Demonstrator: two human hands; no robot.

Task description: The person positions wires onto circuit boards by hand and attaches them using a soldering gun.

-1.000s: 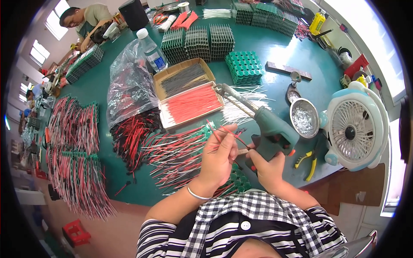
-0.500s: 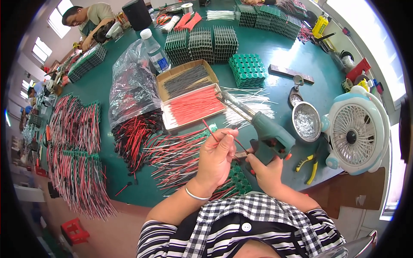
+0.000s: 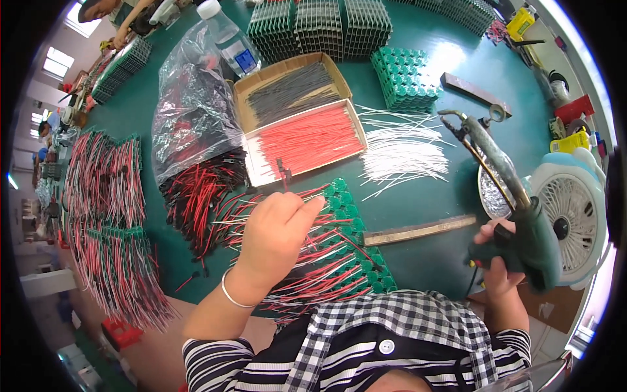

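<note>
Left hand (image 3: pixel 273 238): fingers (image 3: pixel 290 204) bunched, clamped on a thin red lead; smooth metal bangle (image 3: pixel 228 297) at the wrist.
Lead (image 3: pixel 285 183): short, stands up out of the fist, blocky dark connector on top, seen against the edge of the red-wire tray.
Right hand (image 3: pixel 501 277): fingers wrapped round the grip of the gun.
Gun (image 3: pixel 543 245): dark green plastic body, metal barrel with a slim rod alongside, hooked tip up and left, clear of the boards.
Boards (image 3: pixel 343 215): green discs joined in a sheet on the bench (image 3: pixel 418 261), red and white wires fanned off leftward.
Strip (image 3: pixel 421 230): narrow, flat, worn brownish bar just right of boards.
Wire stock: straight red wires (image 3: pixel 310 144) in a shallow tray, black ones (image 3: pixel 290 91) in the cardboard box behind, loose white pile (image 3: pixel 401 153) to the right.
Bag (image 3: pixel 196 104): crinkled clear plastic, red and black leads spilling out.
Hidden: left fingertip contact, behind knuckles; metal bowl (image 3: pixel 494 193) and fan (image 3: pixel 565 215), both partly behind gun.
Cut off: co-worker, top left.
</note>
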